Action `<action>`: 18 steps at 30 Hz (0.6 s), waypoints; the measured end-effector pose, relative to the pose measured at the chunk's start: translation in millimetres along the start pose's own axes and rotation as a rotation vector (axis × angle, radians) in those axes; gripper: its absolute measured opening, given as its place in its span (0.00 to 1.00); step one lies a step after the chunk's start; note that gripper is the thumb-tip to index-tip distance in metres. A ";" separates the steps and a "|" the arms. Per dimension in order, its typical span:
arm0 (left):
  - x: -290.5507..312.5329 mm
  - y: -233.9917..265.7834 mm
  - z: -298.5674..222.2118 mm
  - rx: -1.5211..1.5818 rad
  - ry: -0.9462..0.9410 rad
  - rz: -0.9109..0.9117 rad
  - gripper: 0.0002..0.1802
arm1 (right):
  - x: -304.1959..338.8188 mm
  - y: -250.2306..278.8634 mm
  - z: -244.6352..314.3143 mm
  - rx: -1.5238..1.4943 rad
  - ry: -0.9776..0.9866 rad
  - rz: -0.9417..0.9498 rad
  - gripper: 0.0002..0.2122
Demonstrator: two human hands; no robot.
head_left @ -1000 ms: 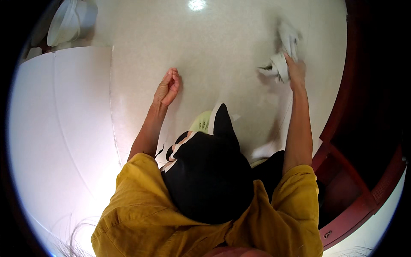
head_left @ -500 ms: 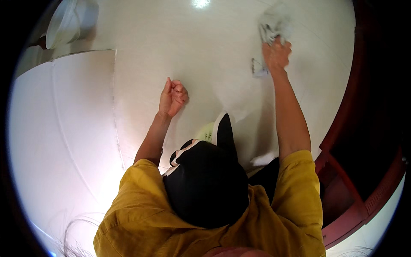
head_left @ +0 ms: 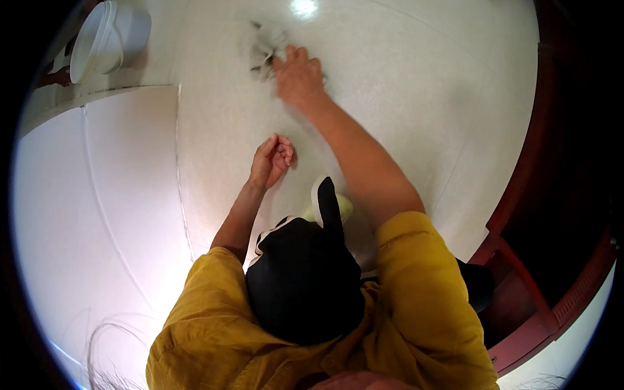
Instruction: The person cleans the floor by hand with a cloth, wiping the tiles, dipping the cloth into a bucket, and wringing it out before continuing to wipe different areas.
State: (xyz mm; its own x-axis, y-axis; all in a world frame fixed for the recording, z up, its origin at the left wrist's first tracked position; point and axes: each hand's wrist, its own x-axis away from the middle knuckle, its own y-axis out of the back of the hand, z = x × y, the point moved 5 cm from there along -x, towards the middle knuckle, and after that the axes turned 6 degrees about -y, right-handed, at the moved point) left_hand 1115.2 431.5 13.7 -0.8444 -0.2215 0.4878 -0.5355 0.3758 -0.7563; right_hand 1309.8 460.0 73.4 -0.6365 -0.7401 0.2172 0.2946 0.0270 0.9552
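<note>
A crumpled grey-white rag with dark patches lies on the pale tiled floor, far ahead of me and blurred by motion. My right hand presses on its right side, back of the hand up, with part of the rag under the palm and fingers. Nearer to me, my left hand rests low by the floor with its fingers curled in. Nothing shows in that hand, and it is apart from the rag.
A white bucket is at the far left. Below it, a smooth white surface with a straight edge fills the left side. Dark red wooden furniture curves along the right. A pale green shoe shows beyond my black-clad knee.
My right hand has swept the rag from the right across to the left over the floor. My left hand has shifted slightly nearer to me, its fingers still curled.
</note>
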 end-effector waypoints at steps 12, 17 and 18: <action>56.9 -18.0 37.8 -0.245 0.185 -0.040 0.12 | 136.3 -14.7 7.1 -0.485 0.134 0.184 0.21; 59.8 -14.6 28.5 0.135 0.129 0.042 0.14 | 166.6 -45.6 -83.6 -1.581 -0.441 0.691 0.17; 51.9 -26.9 22.1 0.223 0.071 0.000 0.15 | 183.9 -43.6 -111.7 -1.853 -0.506 0.663 0.16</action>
State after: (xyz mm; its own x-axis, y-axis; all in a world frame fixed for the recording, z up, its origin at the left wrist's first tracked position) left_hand 1085.5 390.0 49.7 -0.8452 -0.1547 0.5116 -0.5327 0.1660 -0.8299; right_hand 1259.5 247.6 49.3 -0.1516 -0.6824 0.7151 0.5384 -0.6637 -0.5192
